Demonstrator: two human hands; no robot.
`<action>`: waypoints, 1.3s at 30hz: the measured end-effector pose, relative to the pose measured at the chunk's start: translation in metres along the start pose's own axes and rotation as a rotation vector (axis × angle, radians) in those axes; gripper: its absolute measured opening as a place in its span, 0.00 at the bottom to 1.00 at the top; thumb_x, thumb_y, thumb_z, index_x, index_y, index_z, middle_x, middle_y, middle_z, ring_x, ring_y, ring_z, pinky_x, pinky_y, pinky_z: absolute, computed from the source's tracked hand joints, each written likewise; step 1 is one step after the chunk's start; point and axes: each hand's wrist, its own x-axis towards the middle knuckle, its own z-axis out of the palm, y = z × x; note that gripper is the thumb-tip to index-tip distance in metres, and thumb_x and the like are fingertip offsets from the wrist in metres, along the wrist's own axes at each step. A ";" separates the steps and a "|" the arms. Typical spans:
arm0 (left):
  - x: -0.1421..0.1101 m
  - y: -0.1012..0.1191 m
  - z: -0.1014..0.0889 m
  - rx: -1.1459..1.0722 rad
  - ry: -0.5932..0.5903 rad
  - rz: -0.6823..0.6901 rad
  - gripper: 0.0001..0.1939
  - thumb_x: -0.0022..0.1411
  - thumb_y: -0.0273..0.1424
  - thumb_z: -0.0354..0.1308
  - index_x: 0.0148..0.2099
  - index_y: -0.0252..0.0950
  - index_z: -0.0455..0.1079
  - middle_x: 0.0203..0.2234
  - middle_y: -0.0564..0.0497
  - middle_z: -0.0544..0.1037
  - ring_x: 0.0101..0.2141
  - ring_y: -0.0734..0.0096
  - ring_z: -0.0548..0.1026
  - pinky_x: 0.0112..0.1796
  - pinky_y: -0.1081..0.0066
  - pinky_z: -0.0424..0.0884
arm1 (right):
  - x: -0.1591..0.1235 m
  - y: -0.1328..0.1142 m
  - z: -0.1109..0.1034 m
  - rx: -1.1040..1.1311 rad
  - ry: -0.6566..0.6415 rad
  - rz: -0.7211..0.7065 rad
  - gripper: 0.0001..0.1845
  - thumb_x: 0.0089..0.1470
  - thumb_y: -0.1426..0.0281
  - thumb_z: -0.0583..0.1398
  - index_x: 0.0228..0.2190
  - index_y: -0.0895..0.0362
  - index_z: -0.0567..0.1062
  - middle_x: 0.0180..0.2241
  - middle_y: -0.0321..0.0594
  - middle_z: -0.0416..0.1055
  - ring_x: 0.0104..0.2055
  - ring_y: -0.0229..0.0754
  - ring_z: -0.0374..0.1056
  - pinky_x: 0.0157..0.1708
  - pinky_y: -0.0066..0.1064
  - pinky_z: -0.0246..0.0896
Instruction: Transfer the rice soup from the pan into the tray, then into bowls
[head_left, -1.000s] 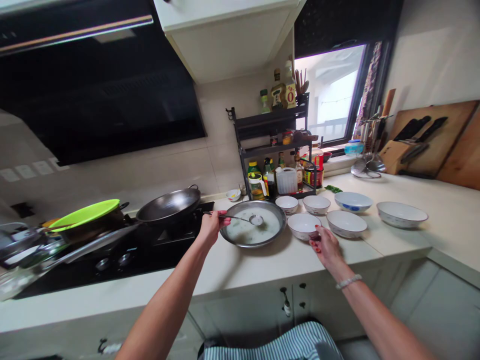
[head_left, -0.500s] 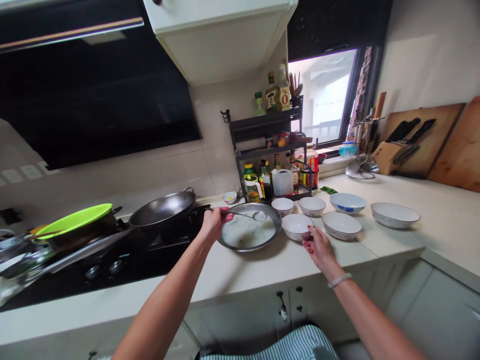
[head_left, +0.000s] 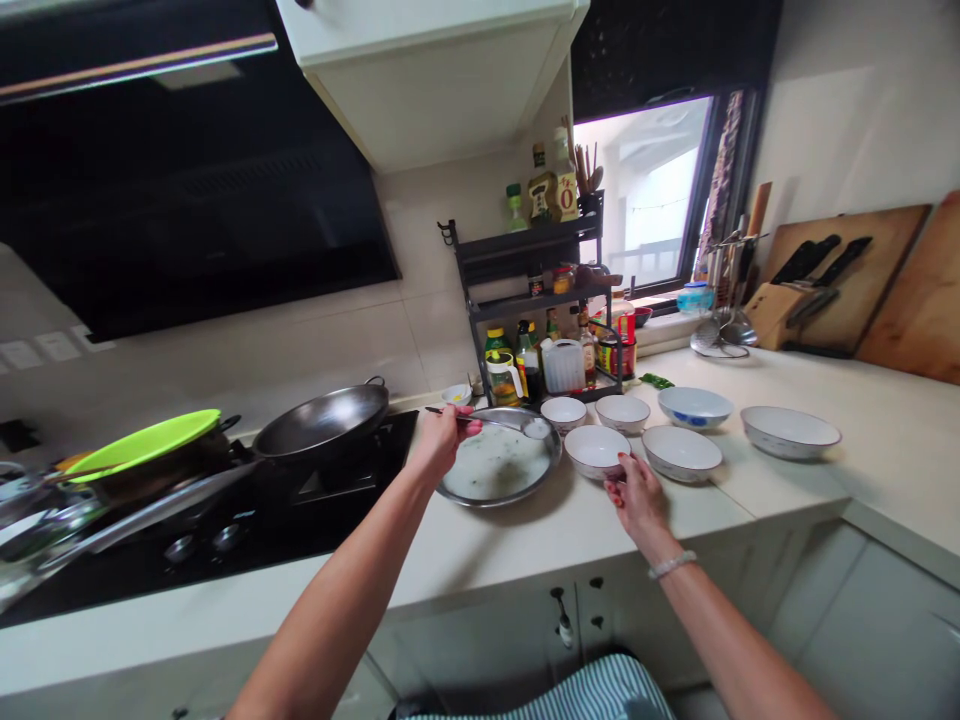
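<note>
My left hand [head_left: 442, 440] is closed round the handle of a ladle [head_left: 534, 429]. The ladle's head, with pale stuff in it, hangs over the right rim of a wide metal basin [head_left: 459, 497]. Whitish, cloudy liquid with dark specks [head_left: 491, 465] fills the basin. My right hand [head_left: 637, 492] pinches the near right rim of a white bowl [head_left: 598, 452], which stands on the counter just right of the basin. More white bowls stand close by, one [head_left: 682, 453] to its right and two smaller ones [head_left: 622, 412] behind.
A blue-patterned bowl [head_left: 694, 407] and another bowl [head_left: 791, 432] stand further right. Behind is a black rack [head_left: 529, 240] with bottles. A wok [head_left: 322, 420] and a green basin [head_left: 150, 443] sit on the stove at left. A knife block [head_left: 772, 313] stands at the back right.
My left hand has moved right, carrying the ladle's head from over the liquid to the basin's right rim, towards the bowl. My right hand stays on the bowl.
</note>
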 end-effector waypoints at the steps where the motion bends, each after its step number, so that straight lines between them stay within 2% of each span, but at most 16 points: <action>1: 0.000 0.000 0.001 -0.003 -0.006 0.002 0.09 0.63 0.20 0.52 0.35 0.27 0.74 0.22 0.45 0.77 0.24 0.69 0.79 0.32 0.72 0.79 | 0.000 0.000 -0.001 0.006 -0.011 0.005 0.24 0.37 0.57 0.69 0.35 0.54 0.70 0.18 0.26 0.64 0.13 0.30 0.58 0.09 0.19 0.42; 9: -0.010 0.000 0.020 0.045 -0.029 0.018 0.11 0.65 0.19 0.48 0.36 0.26 0.72 0.19 0.46 0.77 0.20 0.74 0.76 0.30 0.73 0.78 | 0.003 0.003 -0.005 0.004 -0.044 0.038 0.23 0.39 0.57 0.68 0.35 0.54 0.70 0.18 0.26 0.64 0.14 0.30 0.59 0.10 0.18 0.45; 13: -0.015 -0.006 0.035 0.085 -0.094 0.071 0.12 0.65 0.19 0.46 0.35 0.26 0.72 0.18 0.48 0.76 0.20 0.73 0.76 0.34 0.69 0.79 | 0.003 0.003 -0.005 0.012 -0.034 0.033 0.24 0.38 0.57 0.69 0.36 0.55 0.70 0.19 0.26 0.65 0.13 0.29 0.58 0.10 0.18 0.45; 16: -0.020 -0.013 0.046 0.130 -0.182 0.138 0.11 0.65 0.20 0.48 0.35 0.29 0.71 0.17 0.50 0.75 0.19 0.72 0.76 0.32 0.69 0.77 | 0.001 0.002 -0.004 0.011 -0.029 0.030 0.24 0.38 0.57 0.69 0.36 0.55 0.70 0.19 0.26 0.65 0.13 0.29 0.59 0.10 0.18 0.44; 20: -0.033 -0.024 0.053 0.305 -0.314 0.281 0.08 0.65 0.24 0.52 0.36 0.32 0.72 0.18 0.51 0.76 0.19 0.70 0.76 0.26 0.73 0.72 | -0.002 0.001 -0.004 0.000 -0.039 0.028 0.24 0.38 0.56 0.68 0.35 0.55 0.70 0.19 0.27 0.65 0.14 0.30 0.60 0.10 0.18 0.42; 22: -0.040 -0.029 0.051 0.416 -0.407 0.379 0.07 0.65 0.25 0.53 0.39 0.33 0.74 0.19 0.52 0.76 0.21 0.70 0.76 0.26 0.74 0.71 | -0.002 0.001 -0.004 0.001 -0.042 0.028 0.24 0.38 0.56 0.68 0.36 0.54 0.70 0.19 0.27 0.65 0.14 0.30 0.60 0.10 0.17 0.42; 27: -0.056 -0.038 0.040 0.657 -0.659 0.675 0.11 0.63 0.26 0.55 0.45 0.36 0.77 0.27 0.50 0.78 0.27 0.69 0.76 0.39 0.69 0.73 | -0.002 0.002 -0.004 0.009 -0.028 0.027 0.26 0.37 0.56 0.68 0.38 0.56 0.72 0.20 0.28 0.67 0.14 0.30 0.59 0.10 0.18 0.42; 30: -0.062 -0.044 0.034 0.714 -0.757 0.772 0.11 0.63 0.26 0.55 0.44 0.38 0.77 0.31 0.48 0.79 0.32 0.66 0.77 0.43 0.66 0.73 | -0.002 0.001 -0.004 0.014 -0.023 0.031 0.27 0.37 0.57 0.68 0.39 0.56 0.72 0.20 0.28 0.67 0.14 0.30 0.59 0.10 0.18 0.42; 32: -0.063 -0.049 0.033 0.661 -0.724 0.739 0.11 0.64 0.27 0.55 0.44 0.37 0.77 0.29 0.47 0.79 0.31 0.66 0.77 0.42 0.66 0.74 | -0.003 0.000 -0.004 0.019 -0.029 0.039 0.27 0.37 0.57 0.69 0.39 0.55 0.72 0.19 0.27 0.67 0.14 0.30 0.58 0.10 0.18 0.42; 34: -0.059 -0.054 0.033 0.520 -0.599 0.606 0.11 0.66 0.29 0.53 0.45 0.36 0.76 0.27 0.47 0.79 0.28 0.65 0.78 0.38 0.66 0.76 | -0.003 0.000 -0.004 0.021 -0.034 0.046 0.26 0.37 0.57 0.69 0.37 0.55 0.71 0.19 0.27 0.66 0.13 0.29 0.58 0.10 0.18 0.42; 37: -0.047 -0.055 0.033 0.234 -0.309 0.335 0.13 0.68 0.29 0.48 0.42 0.33 0.74 0.23 0.46 0.79 0.26 0.64 0.79 0.33 0.67 0.77 | -0.003 -0.001 -0.004 0.026 -0.043 0.036 0.24 0.37 0.57 0.69 0.35 0.55 0.71 0.18 0.26 0.65 0.13 0.29 0.57 0.10 0.18 0.42; 39: -0.036 -0.049 0.027 0.086 -0.112 0.203 0.13 0.67 0.26 0.47 0.38 0.33 0.74 0.23 0.46 0.79 0.27 0.64 0.81 0.35 0.68 0.77 | -0.003 -0.001 -0.004 0.029 -0.047 0.029 0.24 0.37 0.58 0.69 0.34 0.55 0.71 0.18 0.26 0.65 0.13 0.29 0.57 0.10 0.18 0.42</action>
